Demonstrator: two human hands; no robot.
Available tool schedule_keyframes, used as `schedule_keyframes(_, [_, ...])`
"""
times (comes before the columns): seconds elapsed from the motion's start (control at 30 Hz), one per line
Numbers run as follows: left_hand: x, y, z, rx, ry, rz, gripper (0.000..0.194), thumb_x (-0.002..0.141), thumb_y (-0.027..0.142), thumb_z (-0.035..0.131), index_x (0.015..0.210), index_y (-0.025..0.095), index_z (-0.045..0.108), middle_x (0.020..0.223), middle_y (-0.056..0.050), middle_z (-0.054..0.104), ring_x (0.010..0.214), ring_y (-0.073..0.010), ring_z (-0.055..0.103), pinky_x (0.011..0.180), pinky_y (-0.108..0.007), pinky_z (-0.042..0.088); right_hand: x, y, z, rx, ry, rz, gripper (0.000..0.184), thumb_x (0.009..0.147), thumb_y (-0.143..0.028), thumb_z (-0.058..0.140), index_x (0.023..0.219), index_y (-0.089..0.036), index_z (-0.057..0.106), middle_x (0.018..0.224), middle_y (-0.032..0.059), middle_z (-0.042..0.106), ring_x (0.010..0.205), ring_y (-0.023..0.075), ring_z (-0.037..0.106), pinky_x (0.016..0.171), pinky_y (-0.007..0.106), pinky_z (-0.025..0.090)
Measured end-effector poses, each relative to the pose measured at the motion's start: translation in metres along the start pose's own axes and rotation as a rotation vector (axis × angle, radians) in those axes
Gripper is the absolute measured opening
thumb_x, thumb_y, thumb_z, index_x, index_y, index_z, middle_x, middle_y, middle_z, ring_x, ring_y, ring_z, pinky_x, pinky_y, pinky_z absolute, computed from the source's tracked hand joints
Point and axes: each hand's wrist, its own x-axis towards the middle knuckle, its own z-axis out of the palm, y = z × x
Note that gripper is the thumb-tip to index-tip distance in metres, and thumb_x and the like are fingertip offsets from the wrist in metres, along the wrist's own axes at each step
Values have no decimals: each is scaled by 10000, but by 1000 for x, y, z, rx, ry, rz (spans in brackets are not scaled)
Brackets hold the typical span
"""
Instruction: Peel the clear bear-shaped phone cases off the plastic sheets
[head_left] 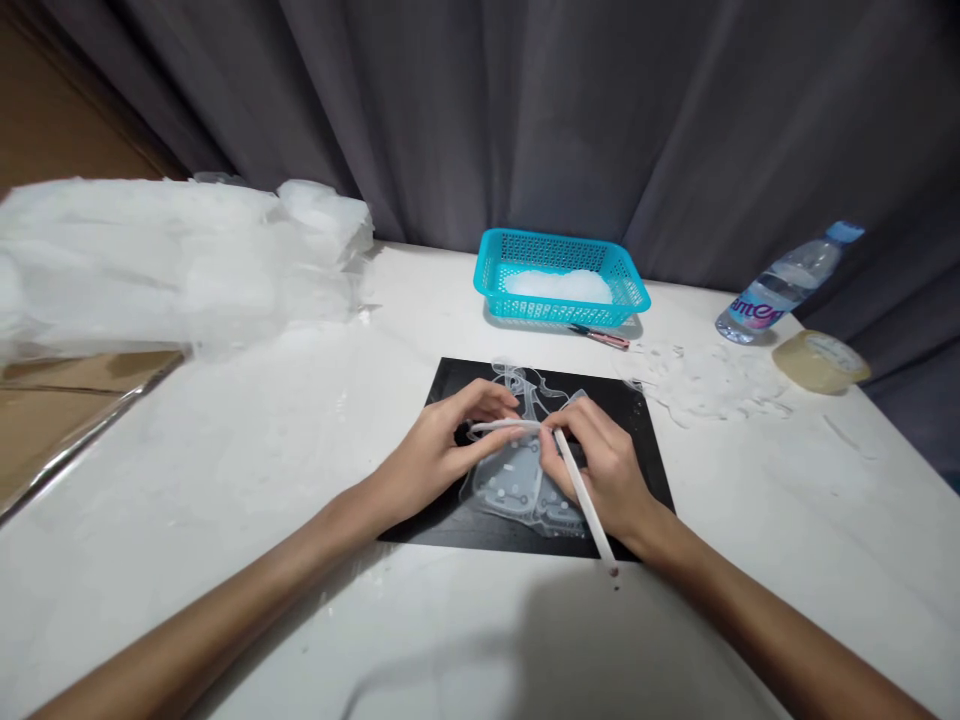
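Note:
On a black mat (pixel 645 440) lies a clear plastic sheet (pixel 506 485) with pale printed or moulded shapes. Over it, my left hand (pixel 469 430) pinches the edge of a thin whitish curved piece (pixel 499 425) between thumb and fingers. My right hand (pixel 600 460) is closed around a slim white stick-like tool (pixel 589 500), which slants down toward me and has a dark spot at its lower end. The right fingertips meet the curved piece's right end; whether they grip it too, I cannot tell. Clear looping plastic strips (pixel 529 385) lie behind my hands.
A blue basket (pixel 562 310) with whitish pieces stands at the back, a pink cutter (pixel 600 337) before it. To the right are clear scraps (pixel 712 380), a water bottle (pixel 780 290) and a tape roll (pixel 821 362). White wrapped bundles (pixel 150 260) and cardboard (pixel 75 400) occupy the left.

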Motion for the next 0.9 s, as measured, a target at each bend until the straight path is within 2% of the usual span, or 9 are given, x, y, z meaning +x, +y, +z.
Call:
schedule_keyframes(0.07, [0,-6,-5,38,-19,-7,226,999,401,694,1130,219,667,1079,-14,736,1005,-187,697,913,-302,535,0,1,-1,15,31,47,97,991,-125,575,947,-204,609,840,42,629,770,187,620,715,331,535])
schedule_keyframes(0.13, [1,-9,-8,107,-10,-13,200,1011,397,673,1040,200,692,954,0,726,878,-171,674,805,-287,515,0,1,-1,-19,57,46,42,995,-174,617,1027,-199,628,898,66,661,829,208,652,759,357,562])
schedule_keyframes(0.27, [-1,-5,-2,124,-31,24,193,1035,379,644,994,194,681,881,20,685,797,-141,625,734,-257,476,0,-1,-2,-158,123,-111,325,971,-281,732,1260,-186,619,1052,119,737,940,250,713,829,398,582])
schedule_keyframes(0.33, [-3,0,3,127,-49,47,189,1040,380,640,999,196,657,889,22,671,798,-135,616,742,-248,481,0,-3,-3,-201,162,-187,369,962,-279,757,1291,-189,615,1044,112,762,931,245,733,811,385,573])
schedule_keyframes(0.47, [-7,2,8,131,-56,67,171,1044,366,642,1139,225,622,983,20,690,869,-134,633,809,-242,506,2,-3,-4,-219,163,-207,218,973,-237,743,1165,-194,650,973,90,773,874,226,738,780,364,548])
schedule_keyframes(0.57, [-7,-1,4,155,-51,92,142,1044,337,646,1136,232,618,1008,19,697,901,-133,649,838,-243,518,2,-1,-3,-175,144,-153,71,987,-179,692,1026,-203,637,923,75,743,837,209,710,770,353,533])
schedule_keyframes(0.73, [-8,-4,-4,235,-45,184,84,1058,277,618,1051,204,661,1060,-25,707,969,-162,672,865,-285,535,1,0,-2,-66,117,-33,129,981,-140,607,882,-218,578,804,41,638,735,188,618,712,343,527])
schedule_keyframes(0.83, [-9,-3,-5,259,-58,246,69,1061,222,603,1045,195,664,1104,-45,695,1007,-164,672,883,-286,538,1,0,-4,-32,103,-43,47,984,-205,653,951,-207,619,858,59,663,792,201,648,753,354,555])
schedule_keyframes(0.9, [-9,-2,-3,286,-66,304,74,1066,183,584,1073,191,656,1142,-56,682,1049,-166,671,918,-286,535,2,-1,-6,-43,99,-81,132,975,-259,715,1069,-191,652,951,89,707,884,219,686,816,367,569])
